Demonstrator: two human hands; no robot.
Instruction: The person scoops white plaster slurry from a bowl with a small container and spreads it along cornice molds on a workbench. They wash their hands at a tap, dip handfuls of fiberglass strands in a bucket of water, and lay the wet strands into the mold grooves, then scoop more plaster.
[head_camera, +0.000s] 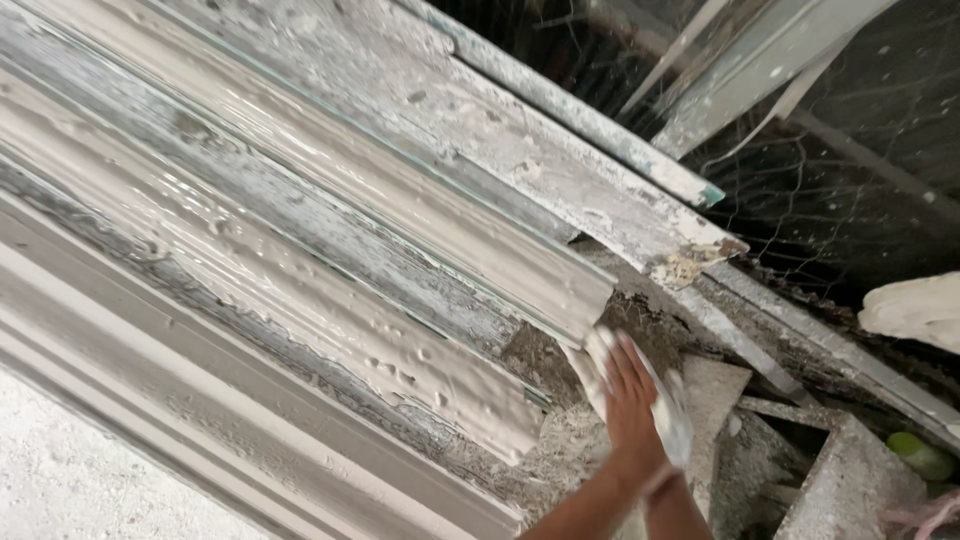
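One hand, side unclear, grips wet white plaster lump below the plaster-coated mould end; rubble floor lower left; other hand unseen.

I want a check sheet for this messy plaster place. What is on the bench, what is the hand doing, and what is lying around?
Surface: long grey moulding bench, crusted with dried plaster.
Job's things: wet white plaster strips lie in the long mould; a white plaster-soaked wad sits at their end.
Clutter: plaster crumbs and broken slabs; a green object at the right edge.
Grippers: one hand presses on the wad; which hand it is cannot be told; no other hand seen.
Cables: nothing seen.
Surroundings: dark wire mesh and leaning boards behind.
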